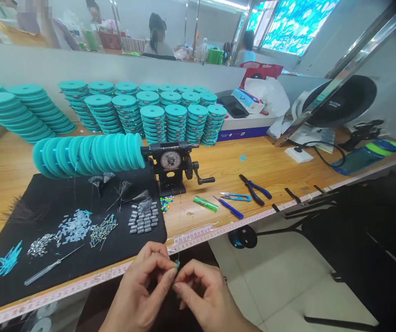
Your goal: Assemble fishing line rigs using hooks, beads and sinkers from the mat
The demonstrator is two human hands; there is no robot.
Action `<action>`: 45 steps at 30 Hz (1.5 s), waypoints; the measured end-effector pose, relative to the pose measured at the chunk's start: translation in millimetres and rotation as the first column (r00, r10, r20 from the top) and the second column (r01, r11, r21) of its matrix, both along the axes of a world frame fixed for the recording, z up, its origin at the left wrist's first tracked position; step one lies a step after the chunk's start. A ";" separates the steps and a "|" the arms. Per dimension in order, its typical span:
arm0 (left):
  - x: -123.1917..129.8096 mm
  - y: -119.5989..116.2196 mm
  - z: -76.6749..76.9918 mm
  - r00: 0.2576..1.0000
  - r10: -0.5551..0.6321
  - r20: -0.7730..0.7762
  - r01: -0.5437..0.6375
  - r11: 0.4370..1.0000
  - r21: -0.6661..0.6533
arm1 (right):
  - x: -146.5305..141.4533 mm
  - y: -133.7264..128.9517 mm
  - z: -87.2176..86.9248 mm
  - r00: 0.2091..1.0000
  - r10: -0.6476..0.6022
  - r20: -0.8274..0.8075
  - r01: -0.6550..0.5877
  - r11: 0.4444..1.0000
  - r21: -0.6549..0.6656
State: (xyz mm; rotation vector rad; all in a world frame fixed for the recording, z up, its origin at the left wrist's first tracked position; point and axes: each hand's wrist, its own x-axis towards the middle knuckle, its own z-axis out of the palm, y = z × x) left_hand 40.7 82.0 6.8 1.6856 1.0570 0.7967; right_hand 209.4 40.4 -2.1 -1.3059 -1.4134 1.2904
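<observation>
Just in front of the table's edge, my left hand (146,288) pinches a tiny teal and yellowish piece (177,264) between thumb and forefinger. A thin line runs upward from it over the measuring tape (198,235). My right hand (201,290) is close beside it, thumb and fingertips pressed together; what they hold is too small to make out. Behind the hands stands a black hand-cranked winder (171,161) with a dial, with a row of teal foam discs (87,154) on its shaft.
A black mat (115,240) bears grey cylinders (143,218), clear sleeves (75,227), metal clips (40,245) and a thin tool (53,266). Blue-handled pliers (255,190), snips (236,197) and a green tube (205,203) lie right. Stacked teal spools (153,124) stand behind.
</observation>
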 end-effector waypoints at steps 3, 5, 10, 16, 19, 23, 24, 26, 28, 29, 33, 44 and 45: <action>-5.7 3.3 -2.6 0.995 -0.048 -0.086 0.060 0.987 0.148 | 4.1 2.7 8.6 0.891 -0.159 0.425 -0.129 0.810 0.572; -8.5 6.1 -2.6 0.992 -0.067 -0.107 0.089 0.974 0.206 | 6.3 8.5 19.1 0.809 -0.245 0.535 -0.241 0.691 0.682; -14.4 11.5 0.8 0.991 -0.101 -0.087 0.113 0.983 0.146 | 3.6 19.1 43.5 0.862 -0.256 0.438 0.015 0.876 0.482; -21.6 15.1 -3.0 0.993 -0.117 -0.026 0.120 0.980 0.160 | -18.0 6.5 20.3 0.988 -0.143 -0.056 0.111 0.914 -0.390; -24.6 16.9 -4.2 0.989 -0.148 -0.029 0.150 0.977 0.148 | -30.1 -1.0 11.9 0.979 -0.158 -0.128 0.090 0.901 -0.425; -27.9 19.8 -1.1 0.979 -0.196 -0.049 0.201 0.964 0.174 | -36.9 -9.8 25.0 0.890 -0.211 0.405 0.153 0.973 0.170; -28.5 20.5 -0.2 0.978 -0.200 -0.055 0.207 0.958 0.197 | -36.4 -10.2 28.9 0.824 -0.248 0.509 0.082 0.942 0.326; -28.8 21.9 0.6 0.976 -0.205 -0.074 0.218 0.941 0.258 | -33.3 -6.3 33.2 0.755 -0.278 0.594 -0.059 0.873 0.484; -28.1 23.5 -0.6 0.973 -0.205 -0.107 0.229 0.915 0.333 | -28.3 4.1 32.7 0.763 -0.240 0.600 -0.124 0.857 0.500; -27.6 24.5 -2.2 0.970 -0.202 -0.135 0.239 0.896 0.375 | -25.4 11.3 31.4 0.775 -0.213 0.595 -0.133 0.866 0.483; -26.4 29.9 -10.3 0.938 -0.167 -0.303 0.316 0.767 0.558 | -14.3 44.6 28.3 0.800 -0.103 0.592 -0.146 0.922 0.359; 0.5 29.5 17.6 0.848 -0.048 -0.528 0.482 0.482 0.731 | 14.8 110.2 38.7 0.767 0.297 0.569 -0.480 0.854 0.201; 6.3 27.0 18.9 0.868 -0.057 -0.493 0.440 0.548 0.711 | 17.3 112.0 39.7 0.759 0.309 0.573 -0.500 0.841 0.209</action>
